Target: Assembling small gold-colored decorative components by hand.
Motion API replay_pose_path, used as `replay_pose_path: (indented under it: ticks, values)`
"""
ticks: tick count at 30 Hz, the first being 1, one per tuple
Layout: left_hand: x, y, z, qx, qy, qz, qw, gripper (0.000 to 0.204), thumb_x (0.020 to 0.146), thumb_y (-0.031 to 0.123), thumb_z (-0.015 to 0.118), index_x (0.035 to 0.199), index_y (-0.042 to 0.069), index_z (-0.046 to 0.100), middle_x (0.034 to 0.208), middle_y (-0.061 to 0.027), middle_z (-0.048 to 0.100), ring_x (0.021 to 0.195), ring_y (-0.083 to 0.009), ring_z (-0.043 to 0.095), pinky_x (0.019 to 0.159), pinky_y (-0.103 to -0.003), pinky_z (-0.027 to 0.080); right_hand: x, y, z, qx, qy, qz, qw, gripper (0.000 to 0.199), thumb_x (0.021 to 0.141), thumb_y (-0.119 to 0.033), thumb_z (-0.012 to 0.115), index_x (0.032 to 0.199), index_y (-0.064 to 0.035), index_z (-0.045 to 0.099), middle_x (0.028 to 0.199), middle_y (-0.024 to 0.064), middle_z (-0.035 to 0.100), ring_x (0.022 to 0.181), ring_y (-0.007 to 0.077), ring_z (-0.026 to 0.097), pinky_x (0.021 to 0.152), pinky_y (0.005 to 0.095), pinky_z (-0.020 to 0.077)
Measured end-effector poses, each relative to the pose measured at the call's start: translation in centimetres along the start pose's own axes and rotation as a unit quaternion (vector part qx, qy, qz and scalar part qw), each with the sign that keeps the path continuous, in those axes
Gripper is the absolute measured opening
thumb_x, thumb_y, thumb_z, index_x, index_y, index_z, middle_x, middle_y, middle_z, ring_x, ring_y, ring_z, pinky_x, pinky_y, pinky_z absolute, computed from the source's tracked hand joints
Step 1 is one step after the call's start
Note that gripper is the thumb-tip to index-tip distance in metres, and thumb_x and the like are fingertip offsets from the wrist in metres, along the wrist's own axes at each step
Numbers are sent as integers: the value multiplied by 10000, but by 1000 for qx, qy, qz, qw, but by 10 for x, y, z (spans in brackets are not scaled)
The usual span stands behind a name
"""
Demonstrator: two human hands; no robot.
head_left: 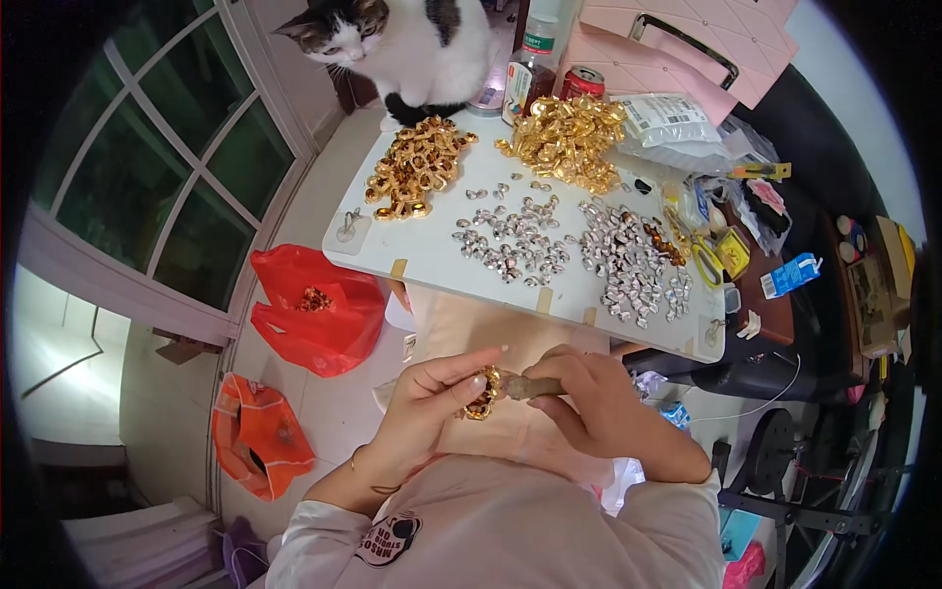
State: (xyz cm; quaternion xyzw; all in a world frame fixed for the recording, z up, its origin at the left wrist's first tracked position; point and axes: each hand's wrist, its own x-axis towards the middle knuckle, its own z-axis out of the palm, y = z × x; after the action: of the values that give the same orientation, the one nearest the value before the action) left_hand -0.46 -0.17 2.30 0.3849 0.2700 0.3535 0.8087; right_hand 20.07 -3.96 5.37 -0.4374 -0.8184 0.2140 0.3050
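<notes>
My left hand [428,395] pinches a gold ornament setting [481,401] with a dark stone in it, between thumb and fingers, above my lap. My right hand [589,395] is closed around a grey-brown, tapered tool [532,387] whose tip meets the setting; its exact kind is unclear. On the white table [378,253] ahead lies a heap of gold settings with dark stones [417,167] at the left. A larger heap of gold settings [564,142] sits at the back middle. Silver-backed gems [512,241] are scattered nearer me, with a denser group [628,260] to their right.
A cat [422,59] sits at the table's far left edge. Behind the heaps stand a bottle [527,83] and a red can [584,81]. Yellow-handled scissors [706,263] lie at the right. A red plastic bag [324,319] and an orange bag [260,437] rest on the floor at left.
</notes>
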Motion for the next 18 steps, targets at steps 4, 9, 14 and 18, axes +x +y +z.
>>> replay_pose_path:
  ticks: [4,9,14,18]
  values:
    - [0,1,3,6,16,8,1000,321,854,25,509,1169,-36,509,995,-123,624,897,-150,597,810,-273,463,-2,-4,4,-92,35,-36,994,258,757,-127,616,974,-64,491,856,95,542,624,233,566,527,335,414]
    - [-1,0,5,17,20,25,999,314,857,20,499,1167,-31,511,1018,-152,615,941,-174,592,853,-287,453,-5,-7,8,-145,33,-36,988,253,760,-144,613,964,-51,495,882,103,544,634,232,571,521,325,414]
    - [-2,-5,7,20,38,46,998,308,859,19,496,1163,-22,517,1014,-162,616,937,-185,597,850,-290,456,-10,-9,29,-169,76,-13,983,240,767,-113,606,962,-36,490,893,120,544,653,250,577,506,324,423]
    - [-1,-7,7,26,54,57,997,299,861,16,489,1156,-17,525,1013,-169,615,940,-192,599,844,-291,460,-12,-3,44,83,152,34,984,208,792,-31,573,975,-18,475,875,146,545,667,280,578,528,336,447]
